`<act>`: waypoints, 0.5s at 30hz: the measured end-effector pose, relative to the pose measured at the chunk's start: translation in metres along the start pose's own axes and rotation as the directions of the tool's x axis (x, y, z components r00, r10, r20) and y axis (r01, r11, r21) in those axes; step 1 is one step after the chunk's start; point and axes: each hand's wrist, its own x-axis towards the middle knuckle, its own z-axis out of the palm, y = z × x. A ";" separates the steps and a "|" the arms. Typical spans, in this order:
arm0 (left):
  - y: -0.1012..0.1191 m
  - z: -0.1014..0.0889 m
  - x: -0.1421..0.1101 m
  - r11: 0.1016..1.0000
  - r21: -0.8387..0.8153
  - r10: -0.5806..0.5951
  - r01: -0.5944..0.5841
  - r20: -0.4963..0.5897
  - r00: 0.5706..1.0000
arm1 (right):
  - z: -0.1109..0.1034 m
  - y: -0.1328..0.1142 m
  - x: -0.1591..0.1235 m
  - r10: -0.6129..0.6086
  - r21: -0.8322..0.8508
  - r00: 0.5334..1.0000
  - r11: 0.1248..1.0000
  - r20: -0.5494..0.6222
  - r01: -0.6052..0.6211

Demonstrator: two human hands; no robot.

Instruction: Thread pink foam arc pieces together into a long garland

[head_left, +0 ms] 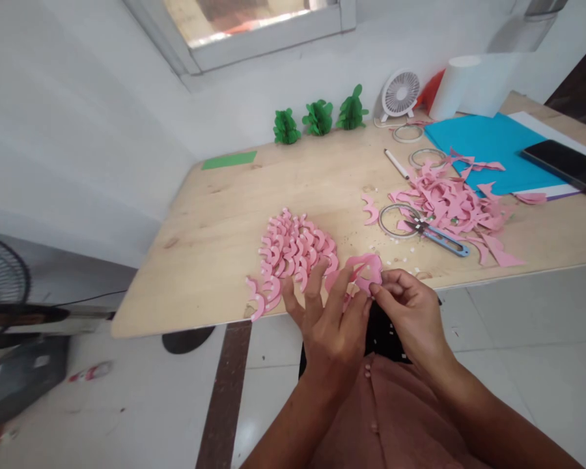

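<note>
Close to the table's front edge, both hands meet at a curved pink paper piece (370, 270). My right hand (410, 306) pinches its lower right side between thumb and fingers. My left hand (329, 319) comes from the other side; its thumb and index finger close on the piece while the other fingers spread out. Just beyond the left hand lies a pile of scalloped pink paper pieces (293, 244) with small white spots on them. One similar paper strip (370, 210) lies apart, beside a roll of tape (399, 221).
Pink paper scraps (461, 198) heap at the right, with blue-handled thread snips (439, 238) in front. Behind are a marker (396, 164), blue sheets (488, 140), a phone (566, 167), a small white fan (400, 94) and green paper trees (318, 117). A green strip (229, 160) lies far left.
</note>
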 end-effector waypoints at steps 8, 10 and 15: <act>0.000 0.000 0.000 1.000 -0.001 -0.012 0.012 -0.019 1.000 | 0.001 -0.002 -0.001 0.016 0.014 1.000 1.000 -0.012 -0.016; 0.000 0.001 -0.001 1.000 0.002 -0.021 0.021 -0.027 0.999 | 0.001 -0.002 -0.002 -0.003 0.007 1.000 1.000 -0.016 0.003; -0.002 0.001 -0.004 0.999 -0.017 -0.050 0.050 -0.037 0.998 | 0.001 -0.004 -0.004 -0.017 -0.005 1.000 1.000 -0.026 0.017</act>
